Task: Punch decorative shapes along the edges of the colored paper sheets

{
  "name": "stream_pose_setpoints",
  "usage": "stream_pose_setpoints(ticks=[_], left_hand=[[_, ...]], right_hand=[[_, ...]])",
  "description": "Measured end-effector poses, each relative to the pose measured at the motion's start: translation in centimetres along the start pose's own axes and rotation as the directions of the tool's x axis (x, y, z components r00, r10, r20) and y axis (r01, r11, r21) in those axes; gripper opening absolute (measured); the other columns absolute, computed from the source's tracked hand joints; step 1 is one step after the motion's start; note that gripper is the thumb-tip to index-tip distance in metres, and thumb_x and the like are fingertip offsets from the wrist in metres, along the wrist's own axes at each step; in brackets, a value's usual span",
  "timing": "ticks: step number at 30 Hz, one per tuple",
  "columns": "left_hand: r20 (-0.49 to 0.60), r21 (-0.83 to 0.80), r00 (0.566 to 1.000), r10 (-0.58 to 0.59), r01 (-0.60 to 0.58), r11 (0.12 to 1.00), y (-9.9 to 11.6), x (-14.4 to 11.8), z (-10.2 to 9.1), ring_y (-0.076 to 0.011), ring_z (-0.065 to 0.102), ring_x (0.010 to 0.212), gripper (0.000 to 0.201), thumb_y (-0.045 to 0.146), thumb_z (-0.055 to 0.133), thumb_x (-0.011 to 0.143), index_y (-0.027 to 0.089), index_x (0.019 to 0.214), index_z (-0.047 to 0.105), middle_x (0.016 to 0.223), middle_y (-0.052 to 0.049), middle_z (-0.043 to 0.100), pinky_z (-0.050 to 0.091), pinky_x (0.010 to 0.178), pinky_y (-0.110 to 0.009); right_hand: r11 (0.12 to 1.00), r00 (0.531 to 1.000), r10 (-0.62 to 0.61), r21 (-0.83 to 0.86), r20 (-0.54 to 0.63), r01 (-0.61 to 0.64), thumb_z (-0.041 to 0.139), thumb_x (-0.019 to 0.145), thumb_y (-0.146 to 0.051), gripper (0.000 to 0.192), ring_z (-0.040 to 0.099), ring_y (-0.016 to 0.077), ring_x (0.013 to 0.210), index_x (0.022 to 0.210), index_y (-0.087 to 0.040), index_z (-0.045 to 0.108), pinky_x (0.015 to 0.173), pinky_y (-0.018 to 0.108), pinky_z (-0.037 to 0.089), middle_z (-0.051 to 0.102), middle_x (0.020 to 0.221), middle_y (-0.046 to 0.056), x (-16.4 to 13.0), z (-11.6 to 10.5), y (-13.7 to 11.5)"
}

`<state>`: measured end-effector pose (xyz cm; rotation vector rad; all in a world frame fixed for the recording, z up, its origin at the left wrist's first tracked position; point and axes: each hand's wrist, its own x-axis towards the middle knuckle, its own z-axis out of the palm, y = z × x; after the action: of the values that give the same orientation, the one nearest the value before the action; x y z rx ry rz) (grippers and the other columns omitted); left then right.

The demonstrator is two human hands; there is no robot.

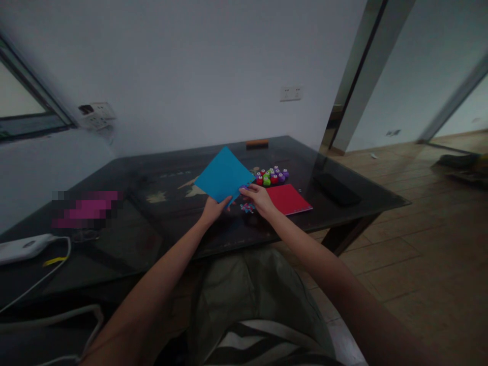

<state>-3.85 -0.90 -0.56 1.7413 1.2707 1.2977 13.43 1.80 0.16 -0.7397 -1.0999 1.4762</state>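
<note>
Blue paper sheet (223,175): held above the dark table (160,234), pinched at its near corner by the left hand (214,208). Small purple punch (244,189): gripped by the right hand (259,197) at the sheet's edge; punching judged in hand, a squeeze required. Scraps (247,207), red sheet (287,199), spare punches (271,176) adjacent.

pixelated pink patch (87,209) on table, white device (23,247) cut by left edge

Punches (272,176) and red sheet (287,199) crowd the right (left tabletop (160,223) lies open).
</note>
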Motion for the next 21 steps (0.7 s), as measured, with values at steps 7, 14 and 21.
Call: stream_pose_setpoints(ticks=[7,14,21], left_hand=[[0.019,0.027,1.0,0.007,-0.008,1.0,0.08,-0.05,-0.11,-0.0142,0.055,0.049,0.027,0.04,0.059,0.077,0.013,0.071,0.063,0.055,-0.003,0.062,0.048,0.057,-0.027],[0.019,0.032,1.0,0.001,-0.002,0.999,0.38,-0.11,-0.07,-0.0141,0.055,0.048,0.027,0.04,0.059,0.077,0.014,0.071,0.064,0.057,-0.004,0.063,0.048,0.057,-0.027],[0.008,0.048,1.0,0.008,-0.009,0.999,0.37,-0.09,-0.06,-0.0146,0.056,0.05,0.027,0.039,0.059,0.077,0.013,0.07,0.064,0.056,-0.004,0.063,0.049,0.058,-0.028]], right_hand=[[1.0,1.0,-0.01,-0.022,0.002,0.01,0.081,0.052,-0.033,0.033,0.06,0.0147,0.073,0.074,-0.016,0.064,0.065,0.026,0.046,0.067,0.081,0.004,0.13,-0.13,0.2],[0.999,1.0,-0.007,-0.032,-0.005,0.007,0.081,0.051,-0.034,0.033,0.061,0.0155,0.073,0.073,-0.017,0.063,0.067,0.028,0.047,0.067,0.08,0.004,-0.03,0.07,-0.01],[1.0,1.0,-0.002,-0.019,0.001,0.002,0.081,0.051,-0.034,0.033,0.06,0.0141,0.071,0.073,-0.016,0.063,0.066,0.027,0.045,0.066,0.08,0.003,-0.12,0.09,-0.09]])
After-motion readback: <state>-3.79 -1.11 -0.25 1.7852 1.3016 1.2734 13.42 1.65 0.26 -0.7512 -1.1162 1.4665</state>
